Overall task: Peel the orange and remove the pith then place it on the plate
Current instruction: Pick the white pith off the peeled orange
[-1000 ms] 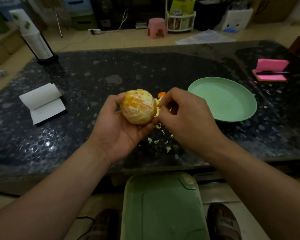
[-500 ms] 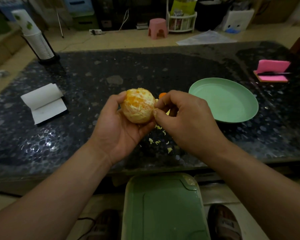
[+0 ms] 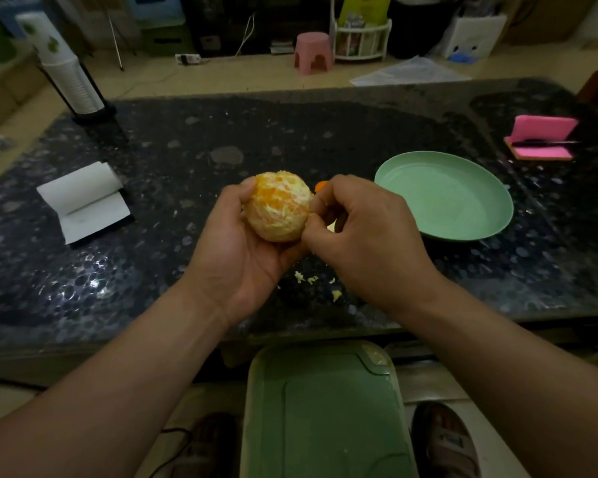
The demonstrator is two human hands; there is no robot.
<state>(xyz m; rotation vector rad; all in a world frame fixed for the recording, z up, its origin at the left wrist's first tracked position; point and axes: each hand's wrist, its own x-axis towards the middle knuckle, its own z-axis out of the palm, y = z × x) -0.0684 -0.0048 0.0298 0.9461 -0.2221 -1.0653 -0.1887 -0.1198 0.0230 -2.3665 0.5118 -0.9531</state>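
Note:
A peeled orange (image 3: 277, 205), streaked with pale pith, sits in my left hand (image 3: 242, 250), whose thumb and fingers curl round it above the dark table. My right hand (image 3: 366, 236) is at the orange's right side, thumb and forefinger pinching at the pith there. Small yellow pith scraps (image 3: 313, 280) lie on the table below my hands. A bit of orange peel (image 3: 321, 185) shows just behind my right hand. The green plate (image 3: 442, 196) stands empty to the right.
A dark speckled table (image 3: 187, 160) carries a paper roll (image 3: 83, 198) at left, a stack of cups in a holder (image 3: 69, 74) at back left, and a pink notepad with a pen (image 3: 542, 139) at back right. A green bin lid (image 3: 325, 412) sits below the table's near edge.
My right thumb and forefinger have moved in against the orange's right side. The left hand has turned the orange slightly. Both hands stay in about the same place.

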